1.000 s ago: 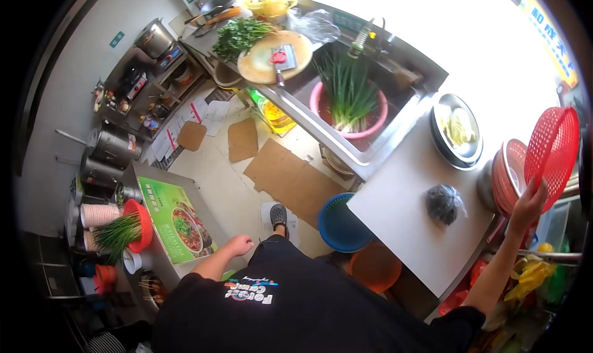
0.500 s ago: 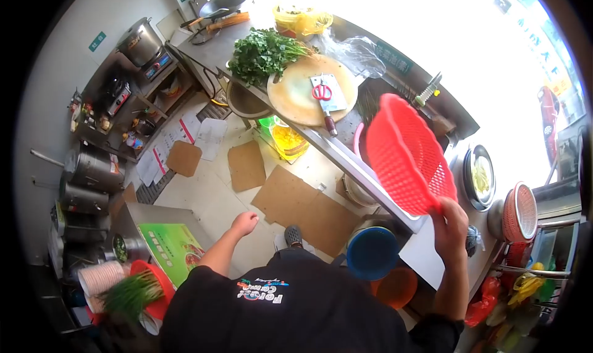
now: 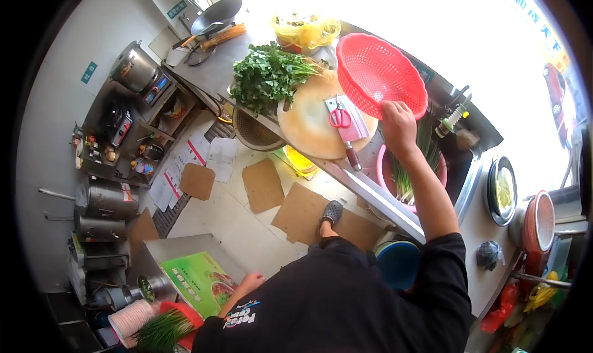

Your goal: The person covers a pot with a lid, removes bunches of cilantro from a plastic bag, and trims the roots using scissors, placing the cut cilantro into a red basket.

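My right hand (image 3: 398, 127) grips the rim of a red perforated basket (image 3: 377, 69), held tilted above the sink and the right edge of a round cutting board (image 3: 309, 118). On the board lie a cleaver (image 3: 350, 149) and red-handled scissors (image 3: 339, 117). Leafy greens (image 3: 262, 78) rest against the board's left side. Below my right forearm, long green onions (image 3: 403, 180) stand in a pink basin (image 3: 385, 171) in the sink, partly hidden by the arm. My left hand (image 3: 252, 281) hangs low by the green box, its fingers curled with nothing visible in them.
Bowls of pale vegetable (image 3: 503, 189), a black bag (image 3: 489, 255) and stacked colanders (image 3: 538, 223) are on the right counter. A blue bucket (image 3: 397, 263) stands under the counter edge. Cardboard (image 3: 299, 214) lies on the floor. A green box (image 3: 197, 283) and chives (image 3: 164, 330) are at lower left.
The red basket in my right hand has moved left from the right counter, across the sink to beside the cutting board. My left hand has dropped lower, and the view has shifted.
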A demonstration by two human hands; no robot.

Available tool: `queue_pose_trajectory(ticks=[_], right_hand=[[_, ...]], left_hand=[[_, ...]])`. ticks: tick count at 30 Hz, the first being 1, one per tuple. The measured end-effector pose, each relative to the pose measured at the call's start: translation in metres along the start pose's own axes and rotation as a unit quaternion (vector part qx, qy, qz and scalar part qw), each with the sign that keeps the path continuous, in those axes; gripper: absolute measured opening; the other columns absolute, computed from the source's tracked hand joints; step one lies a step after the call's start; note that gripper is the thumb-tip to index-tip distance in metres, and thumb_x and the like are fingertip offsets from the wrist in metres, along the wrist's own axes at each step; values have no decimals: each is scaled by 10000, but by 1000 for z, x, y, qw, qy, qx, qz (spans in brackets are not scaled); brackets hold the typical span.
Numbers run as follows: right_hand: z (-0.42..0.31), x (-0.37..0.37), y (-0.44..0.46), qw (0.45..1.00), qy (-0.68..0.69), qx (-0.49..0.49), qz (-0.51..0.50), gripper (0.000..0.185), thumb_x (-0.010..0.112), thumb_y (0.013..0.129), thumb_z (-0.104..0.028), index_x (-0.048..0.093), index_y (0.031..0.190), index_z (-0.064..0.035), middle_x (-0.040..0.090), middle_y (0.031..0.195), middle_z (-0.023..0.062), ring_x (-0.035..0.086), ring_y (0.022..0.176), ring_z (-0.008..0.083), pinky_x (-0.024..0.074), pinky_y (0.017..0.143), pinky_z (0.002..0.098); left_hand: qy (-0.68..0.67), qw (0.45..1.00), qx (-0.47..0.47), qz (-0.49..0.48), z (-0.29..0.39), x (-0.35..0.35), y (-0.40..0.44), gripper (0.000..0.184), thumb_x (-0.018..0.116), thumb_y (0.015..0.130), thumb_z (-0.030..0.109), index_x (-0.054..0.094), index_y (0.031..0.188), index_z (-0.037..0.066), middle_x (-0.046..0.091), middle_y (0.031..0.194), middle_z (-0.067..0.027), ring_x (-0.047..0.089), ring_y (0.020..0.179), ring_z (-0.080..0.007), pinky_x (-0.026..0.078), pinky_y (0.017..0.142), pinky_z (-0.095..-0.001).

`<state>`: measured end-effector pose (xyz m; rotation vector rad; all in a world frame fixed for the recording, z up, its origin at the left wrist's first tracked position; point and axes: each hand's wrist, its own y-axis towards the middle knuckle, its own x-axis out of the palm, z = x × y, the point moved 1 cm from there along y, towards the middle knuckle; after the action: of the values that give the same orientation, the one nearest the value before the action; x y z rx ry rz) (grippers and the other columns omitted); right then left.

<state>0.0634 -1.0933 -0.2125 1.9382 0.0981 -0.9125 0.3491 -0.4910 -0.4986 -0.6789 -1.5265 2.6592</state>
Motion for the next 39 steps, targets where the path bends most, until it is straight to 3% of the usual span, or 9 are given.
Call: queue_pose_trajectory(ticks=[5,7,11,12,15,19,24,32,39], right_hand=[[77,112,17,998,-56,19,-1,59,595,820,-81,620,871,-95,633,823,92,595,798,319,477,706,439],[108,155,11,980,-108,75,-151,98,602,813,-102,626,909,-102,642,832,86,606,828,319,484,729,428],[112,165,10,968,-111,127,-185,218,627,771,-106,625,989,-91,650,970,101,606,971,311,474,856,437],[105,160,10,990,-116,53,-56,302,643,764,-90,620,1065,-80,636,1026,129,593,1002,316,454,901,454],[72,126,5,999,-22,33,-18,306,630,794,-64,615,1099,-67,628,1020,148,592,982,329,469,874,446],[38,140,-58,964,141,144,-172,209,639,824,-65,605,1028,-42,612,963,169,603,890,360,496,769,450],[20,190,-56,960,68,205,-178,254,669,803,-88,575,1030,-27,606,946,191,606,883,377,504,769,463],[0,213,-25,853,-104,395,-325,420,713,777,-139,510,1126,-23,601,1015,226,622,969,397,533,798,470],[-17,225,-34,854,-148,418,-272,402,661,807,-157,521,1149,1,620,893,274,630,829,455,523,720,513]], left_hand=[[-4,986,-123,114,59,-51,-32,334,606,870,270,695,1032,-9,709,978,-198,681,946,-321,519,841,-399],[-53,970,-180,152,85,-64,-35,331,610,879,259,689,1049,-15,709,996,-196,683,950,-311,521,841,-391],[-24,967,-43,250,92,-102,17,374,596,924,275,637,1166,-6,698,1058,-192,677,989,-296,523,870,-381],[-26,967,-46,247,111,-109,24,374,596,924,275,637,1166,-6,698,1058,-192,677,989,-296,523,870,-381],[28,970,55,236,195,-136,40,363,596,923,272,636,1171,10,687,1084,-189,669,1007,-303,519,884,-374],[78,967,154,187,288,-168,67,335,586,930,261,637,1169,31,679,1088,-163,664,987,-303,517,873,-377],[168,928,293,155,409,-213,91,272,596,908,191,650,1111,19,667,1039,-168,640,959,-337,514,838,-404],[188,723,612,260,524,-308,169,237,656,821,85,669,1049,22,658,1054,-142,624,1003,-328,509,876,-422],[379,697,540,280,598,-369,234,874,769,741,437,389,1464,126,287,1531,-175,211,1441,-369,137,1174,-552]])
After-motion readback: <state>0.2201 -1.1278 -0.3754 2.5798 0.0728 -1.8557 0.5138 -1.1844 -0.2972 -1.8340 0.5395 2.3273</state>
